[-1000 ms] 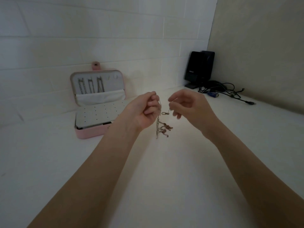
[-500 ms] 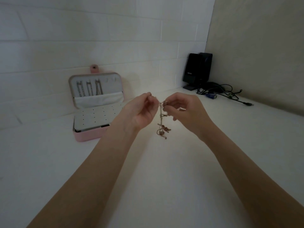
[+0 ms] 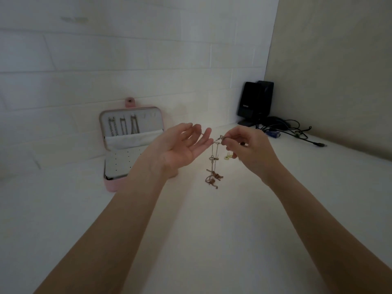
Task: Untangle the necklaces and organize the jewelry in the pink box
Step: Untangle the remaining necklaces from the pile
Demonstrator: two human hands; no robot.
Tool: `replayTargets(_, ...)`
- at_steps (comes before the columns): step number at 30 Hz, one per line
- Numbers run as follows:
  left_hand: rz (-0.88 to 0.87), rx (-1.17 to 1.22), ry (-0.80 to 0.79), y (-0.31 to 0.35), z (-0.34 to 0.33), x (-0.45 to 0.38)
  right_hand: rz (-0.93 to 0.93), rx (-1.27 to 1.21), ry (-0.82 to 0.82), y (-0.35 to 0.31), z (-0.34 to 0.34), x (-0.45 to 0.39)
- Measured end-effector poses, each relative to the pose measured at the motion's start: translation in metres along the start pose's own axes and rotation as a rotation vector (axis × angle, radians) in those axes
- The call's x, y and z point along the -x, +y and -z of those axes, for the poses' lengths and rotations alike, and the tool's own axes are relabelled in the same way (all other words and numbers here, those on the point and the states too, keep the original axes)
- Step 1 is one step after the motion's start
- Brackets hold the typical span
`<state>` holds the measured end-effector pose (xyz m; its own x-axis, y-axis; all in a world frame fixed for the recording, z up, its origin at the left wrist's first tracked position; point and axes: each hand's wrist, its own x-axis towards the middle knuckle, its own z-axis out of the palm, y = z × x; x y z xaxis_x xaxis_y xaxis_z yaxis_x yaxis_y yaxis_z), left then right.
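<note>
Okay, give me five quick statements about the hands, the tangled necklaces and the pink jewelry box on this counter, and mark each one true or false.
1. The right hand pinches the top of the tangled necklaces. True.
2. The left hand grips the tangle in a fist. False: its palm is open, fingers straight, beside the chains.
3. The pink box is closed. False: its lid stands open against the wall.
4. Chains already hang inside the lid. True.
5. The black speaker stands left of the box. False: it stands in the right corner, next to the cables.
</note>
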<state>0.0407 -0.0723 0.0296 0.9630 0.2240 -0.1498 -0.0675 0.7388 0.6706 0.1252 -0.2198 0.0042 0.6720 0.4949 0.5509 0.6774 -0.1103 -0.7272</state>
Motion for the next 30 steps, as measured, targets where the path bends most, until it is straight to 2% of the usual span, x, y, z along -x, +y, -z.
replayTargets(6,0.067,-0.047,-0.104,0.009,-0.004,0.008,0.004,0.042,-0.016,0.000,0.006,0.000)
replayTargets(11,0.089,-0.115,-0.204,0.015,-0.002,0.016,-0.004,-0.056,-0.061,-0.003,0.015,0.000)
replayTargets(13,0.097,-0.138,-0.149,0.013,0.002,0.012,0.010,-0.056,-0.055,-0.005,0.014,-0.001)
replayTargets(16,0.108,-0.231,0.037,0.003,0.008,0.002,0.012,-0.110,0.004,-0.010,0.013,-0.005)
replayTargets(19,0.122,-0.228,0.077,-0.007,0.009,-0.006,-0.031,-0.193,0.015,-0.013,0.014,-0.009)
replayTargets(23,0.017,-0.397,0.065,-0.014,0.000,-0.011,-0.080,-0.186,-0.033,-0.017,0.016,-0.014)
replayTargets(28,-0.182,-0.704,-0.082,-0.022,-0.016,-0.006,-0.040,-0.095,-0.058,-0.029,0.020,-0.027)
replayTargets(30,-0.267,-0.773,-0.054,-0.023,-0.022,-0.004,-0.034,-0.086,-0.057,-0.035,0.021,-0.032)
